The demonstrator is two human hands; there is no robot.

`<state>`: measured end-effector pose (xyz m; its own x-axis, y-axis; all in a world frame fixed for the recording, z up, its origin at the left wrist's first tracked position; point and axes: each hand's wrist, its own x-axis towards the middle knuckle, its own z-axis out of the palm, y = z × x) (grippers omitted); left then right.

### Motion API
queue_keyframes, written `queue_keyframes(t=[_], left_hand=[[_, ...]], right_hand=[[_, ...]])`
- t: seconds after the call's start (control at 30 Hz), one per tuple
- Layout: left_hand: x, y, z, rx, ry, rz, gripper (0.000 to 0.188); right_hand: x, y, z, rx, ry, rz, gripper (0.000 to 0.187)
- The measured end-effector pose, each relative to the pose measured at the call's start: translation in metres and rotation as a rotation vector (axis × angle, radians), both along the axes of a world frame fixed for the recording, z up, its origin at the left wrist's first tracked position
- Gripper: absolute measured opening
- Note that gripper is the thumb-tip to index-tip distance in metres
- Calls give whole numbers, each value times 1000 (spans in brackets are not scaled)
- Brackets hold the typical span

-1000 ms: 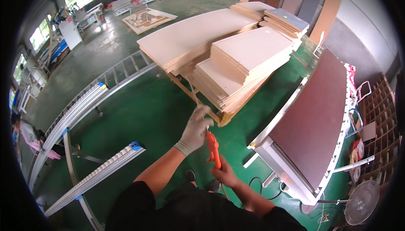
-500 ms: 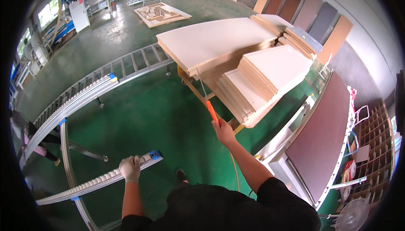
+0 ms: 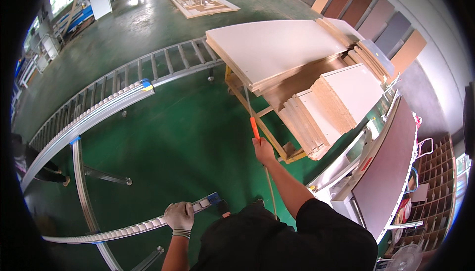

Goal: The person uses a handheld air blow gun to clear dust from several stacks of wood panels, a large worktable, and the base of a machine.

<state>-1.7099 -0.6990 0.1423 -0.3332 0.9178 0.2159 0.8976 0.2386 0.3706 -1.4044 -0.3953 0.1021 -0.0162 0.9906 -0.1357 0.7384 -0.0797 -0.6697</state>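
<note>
Biggest first: green floor (image 3: 163, 137) under everything, and up front the big stack of pale boards (image 3: 277, 51) on a yellow frame (image 3: 267, 131), w/ a shorter stepped board stack (image 3: 341, 100) on its near R side. Brown panel (image 3: 388, 164) off to the R, lying on a white stand (image 3: 342, 206). Roller conveyor (image 3: 99, 107) curving away on the L; nearer, low L, a slim roller rail (image 3: 131, 230) w/ a blue end cap. Thin hose (image 3: 270, 189) hanging below the R hand (image 3: 263, 151), running down twd the person's body. Now the tool (image 3: 255, 127), orange handle & thin rod: handle's in the R hand, fingers wrapped tight round its lower end, rod sticking up & away past the knuckles, tip by the big stack's near corner; can't tell if it's touching. Tool's well apart from the gloved L hand (image 3: 179, 215), which sits lower & further L, palm down on the roller rail, fingers curled over; can't tell if it's gripping or just resting.
</note>
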Motion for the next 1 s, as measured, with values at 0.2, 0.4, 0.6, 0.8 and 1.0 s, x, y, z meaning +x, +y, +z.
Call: queue_keyframes(t=[0.2, 0.4, 0.6, 0.8, 1.0], left_hand=[[-3, 5, -2, -117, -39, -10, 25], [-5, -5, -12, 10, -90, -160, 21], [2, -12, 1, 65, 36, -193, 23], [10, 3, 12, 50, 7, -198, 23], [7, -4, 14, 25, -14, -249, 25]], right_hand=[[-15, 9, -28, 65, 70, -66, 50], [-7, -16, -34, 87, 108, -75, 46], [40, -73, -69, -66, 9, -128, 45], [85, -84, -48, -31, 48, -315, 48], [133, -14, 2, 172, -3, -448, 49]])
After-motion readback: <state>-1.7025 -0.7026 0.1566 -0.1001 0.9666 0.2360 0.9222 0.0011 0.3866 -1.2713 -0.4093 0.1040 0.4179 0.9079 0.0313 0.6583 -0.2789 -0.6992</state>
